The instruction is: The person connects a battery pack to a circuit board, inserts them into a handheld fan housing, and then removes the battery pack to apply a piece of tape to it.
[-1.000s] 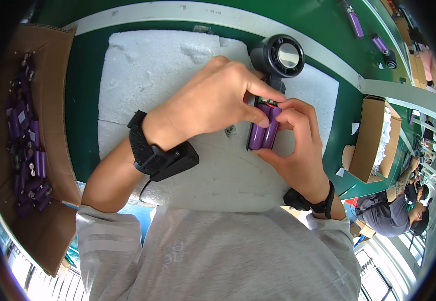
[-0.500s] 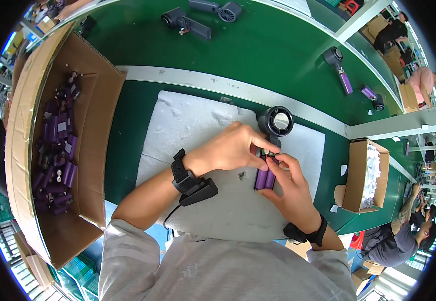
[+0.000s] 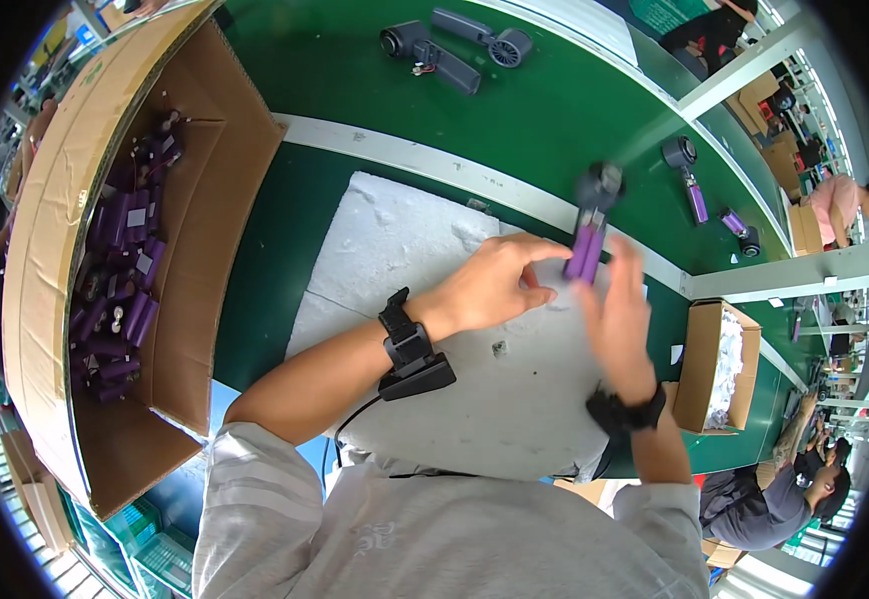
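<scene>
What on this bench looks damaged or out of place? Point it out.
The white foam pad is worn: its surface is pitted, with a small dark hole near the middle. The purple battery packs lie jumbled in the big cardboard box. The part at the right hand is motion-blurred, so its condition is unclear.

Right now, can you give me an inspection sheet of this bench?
Surface: white foam pad on green bench.
Job's things: grey device with purple cells, motion-blurred, at the right hand; left hand beside it.
Clutter: cardboard box of purple cells; small box; grey devices.
Fingers: grip too blurred to judge.
Cables: black lead from wrist unit.
Surroundings: other workers, right edge.
</scene>
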A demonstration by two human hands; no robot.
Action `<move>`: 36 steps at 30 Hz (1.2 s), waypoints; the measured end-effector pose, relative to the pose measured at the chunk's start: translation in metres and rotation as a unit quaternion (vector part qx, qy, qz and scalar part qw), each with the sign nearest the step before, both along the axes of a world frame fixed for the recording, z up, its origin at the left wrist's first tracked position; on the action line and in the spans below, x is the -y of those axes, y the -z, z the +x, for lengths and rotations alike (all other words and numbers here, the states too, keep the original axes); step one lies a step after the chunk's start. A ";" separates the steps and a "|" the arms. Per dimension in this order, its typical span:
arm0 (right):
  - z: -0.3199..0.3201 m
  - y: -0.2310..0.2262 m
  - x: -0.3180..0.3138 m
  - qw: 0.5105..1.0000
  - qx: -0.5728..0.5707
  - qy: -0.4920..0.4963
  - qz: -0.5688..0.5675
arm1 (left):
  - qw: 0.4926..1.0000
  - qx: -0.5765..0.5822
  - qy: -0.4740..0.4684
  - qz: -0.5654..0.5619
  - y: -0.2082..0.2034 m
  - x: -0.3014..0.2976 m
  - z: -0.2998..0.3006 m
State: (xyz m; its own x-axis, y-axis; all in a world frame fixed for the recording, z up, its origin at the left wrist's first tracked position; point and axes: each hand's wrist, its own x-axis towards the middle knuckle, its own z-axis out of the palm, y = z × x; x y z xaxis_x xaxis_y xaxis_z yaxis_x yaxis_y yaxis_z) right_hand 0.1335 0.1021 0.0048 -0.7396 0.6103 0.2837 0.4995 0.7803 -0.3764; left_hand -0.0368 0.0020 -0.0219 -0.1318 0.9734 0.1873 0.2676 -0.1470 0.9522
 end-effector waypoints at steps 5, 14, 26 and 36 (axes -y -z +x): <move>-0.043 -0.027 -0.046 0.996 -0.076 0.022 0.052 | 1.000 -0.017 -0.010 0.016 0.004 -0.004 -0.003; -0.230 -0.029 -0.156 0.987 0.013 -0.153 0.054 | 0.998 -0.008 0.019 0.051 0.012 -0.006 -0.004; -0.311 0.010 -0.225 0.975 0.205 -0.038 0.082 | 0.997 -0.007 -0.004 0.075 0.018 -0.005 -0.002; -0.269 -0.006 -0.150 0.970 0.142 -0.162 -0.115 | 0.998 -0.013 -0.014 0.067 0.015 -0.004 -0.008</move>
